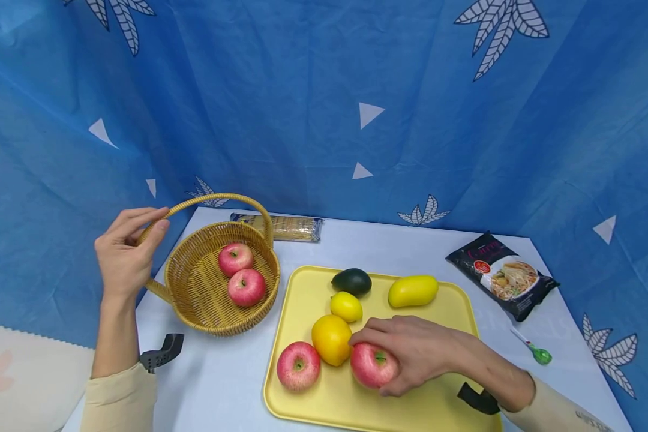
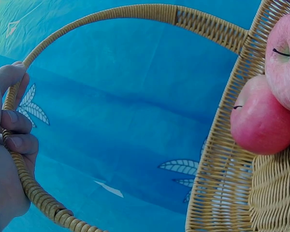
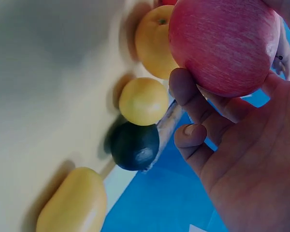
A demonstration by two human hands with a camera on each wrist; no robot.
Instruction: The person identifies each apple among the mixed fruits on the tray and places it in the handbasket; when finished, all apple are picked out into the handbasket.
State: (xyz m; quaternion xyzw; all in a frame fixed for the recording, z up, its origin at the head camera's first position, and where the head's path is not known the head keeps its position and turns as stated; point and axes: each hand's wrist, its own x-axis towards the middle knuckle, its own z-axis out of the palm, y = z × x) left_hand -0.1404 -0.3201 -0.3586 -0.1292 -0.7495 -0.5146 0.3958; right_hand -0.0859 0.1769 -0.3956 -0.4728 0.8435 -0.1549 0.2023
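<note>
My left hand [image 1: 125,251] grips the handle of a wicker basket [image 1: 194,300] at the left; in the left wrist view the fingers curl round the woven handle [image 2: 43,198]. Two red apples [image 1: 246,287] lie inside the basket. Over the yellow tray [image 1: 324,411], my right hand [image 1: 423,351] holds a red apple [image 1: 371,365], with fingers and thumb around its sides. Another apple [image 1: 298,366] sits at the tray's left, beside an orange [image 1: 331,340]. Behind them are a lemon [image 1: 346,307], a dark green avocado [image 1: 351,282] and a yellow mango [image 1: 413,291].
A pack of noodles [image 1: 297,228] lies behind the basket. At the right are a black food packet [image 1: 504,276] and a small spoon with a green bowl [image 1: 541,356]. A blue patterned curtain [image 1: 313,120] hangs behind the white table [image 1: 356,240].
</note>
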